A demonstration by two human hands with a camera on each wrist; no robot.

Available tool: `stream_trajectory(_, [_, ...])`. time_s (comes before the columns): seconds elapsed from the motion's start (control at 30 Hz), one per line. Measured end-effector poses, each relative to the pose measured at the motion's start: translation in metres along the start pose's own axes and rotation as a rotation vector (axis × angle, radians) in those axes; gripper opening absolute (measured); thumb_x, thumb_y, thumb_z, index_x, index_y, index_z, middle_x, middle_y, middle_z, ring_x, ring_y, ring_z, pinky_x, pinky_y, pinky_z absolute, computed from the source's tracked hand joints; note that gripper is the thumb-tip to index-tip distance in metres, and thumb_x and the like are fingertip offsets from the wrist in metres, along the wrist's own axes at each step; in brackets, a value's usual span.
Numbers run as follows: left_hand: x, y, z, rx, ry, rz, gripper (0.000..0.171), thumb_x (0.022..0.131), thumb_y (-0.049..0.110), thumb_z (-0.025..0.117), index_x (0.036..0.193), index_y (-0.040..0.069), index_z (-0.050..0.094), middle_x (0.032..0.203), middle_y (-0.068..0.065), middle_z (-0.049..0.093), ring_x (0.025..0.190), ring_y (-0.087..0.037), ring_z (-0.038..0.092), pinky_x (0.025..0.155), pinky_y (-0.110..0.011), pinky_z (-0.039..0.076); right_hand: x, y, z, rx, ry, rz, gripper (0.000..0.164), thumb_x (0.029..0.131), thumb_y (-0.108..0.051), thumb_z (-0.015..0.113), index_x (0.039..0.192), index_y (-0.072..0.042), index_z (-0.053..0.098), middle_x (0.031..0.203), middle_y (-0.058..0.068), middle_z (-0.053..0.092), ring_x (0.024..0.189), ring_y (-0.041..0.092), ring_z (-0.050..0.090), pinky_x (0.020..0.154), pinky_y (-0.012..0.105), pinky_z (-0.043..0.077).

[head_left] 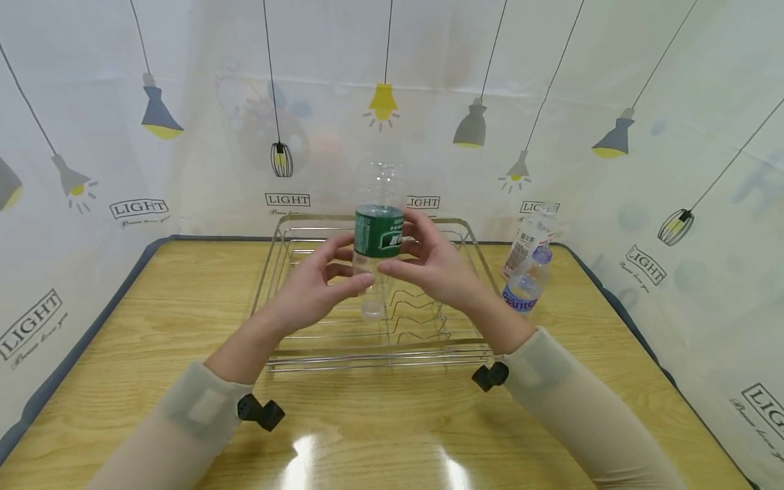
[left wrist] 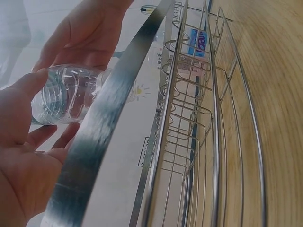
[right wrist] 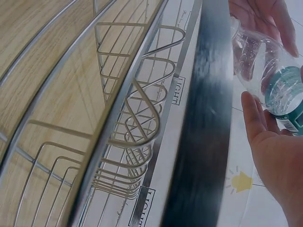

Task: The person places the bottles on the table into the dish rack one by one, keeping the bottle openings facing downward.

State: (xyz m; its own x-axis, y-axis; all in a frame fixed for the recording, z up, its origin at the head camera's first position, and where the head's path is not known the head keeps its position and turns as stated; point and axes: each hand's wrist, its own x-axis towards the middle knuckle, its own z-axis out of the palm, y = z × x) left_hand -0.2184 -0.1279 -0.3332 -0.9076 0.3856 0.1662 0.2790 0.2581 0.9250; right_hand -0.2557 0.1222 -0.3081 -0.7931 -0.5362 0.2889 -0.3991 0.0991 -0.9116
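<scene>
Both hands hold a clear plastic bottle (head_left: 378, 231) with a green label over the middle of a metal dish rack (head_left: 343, 350). The bottle is upside down, its neck pointing down toward the wires. From the left, the left hand (head_left: 309, 289) grips it, thumb in front and low near the shoulder, fingers curled behind. The right hand (head_left: 444, 265) grips the other side, its thumb at the label's lower edge and its fingers behind. In the right wrist view, the neck of the bottle (right wrist: 255, 61) reaches close to the rack's flat rim (right wrist: 201, 118).
Right of the rack stand a small bottle (head_left: 520, 295) with a purple cap and blue label, and behind it a clear bottle (head_left: 527, 245) with a pale label. Wavy wire dividers (head_left: 419, 318) rise inside the rack. A lamp-printed cloth (head_left: 343, 150) borders the wooden table (head_left: 177, 292).
</scene>
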Motion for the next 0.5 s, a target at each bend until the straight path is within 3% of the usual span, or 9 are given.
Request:
stream_trajectory(0.33, [-0.0011, 0.0000, -0.0003, 0.004, -0.005, 0.014, 0.068, 0.106, 0.034, 0.077, 0.165, 0.038, 0.043, 0.153, -0.009, 0.056, 0.134, -0.034, 0.065, 0.103, -0.051, 0.062, -0.0013, 0.0016, -0.0003, -0.001, 0.009, 0.000, 0.085, 0.099, -0.001, 0.079, 0.169, -0.020, 0.034, 0.152, 0.014, 0.056, 0.132, 0.034, 0.065, 0.111, 0.045, 0.058])
stream_trajectory(0.5, [-0.0037, 0.0009, -0.0043, -0.034, -0.002, 0.016, 0.069, 0.106, 0.028, 0.077, 0.166, 0.033, 0.044, 0.151, -0.011, 0.056, 0.134, -0.035, 0.064, 0.103, -0.048, 0.063, -0.0016, 0.0004, -0.0004, 0.003, 0.010, -0.008, 0.084, 0.100, -0.001, 0.078, 0.169, -0.019, 0.034, 0.153, 0.015, 0.056, 0.132, 0.034, 0.065, 0.112, 0.045, 0.058])
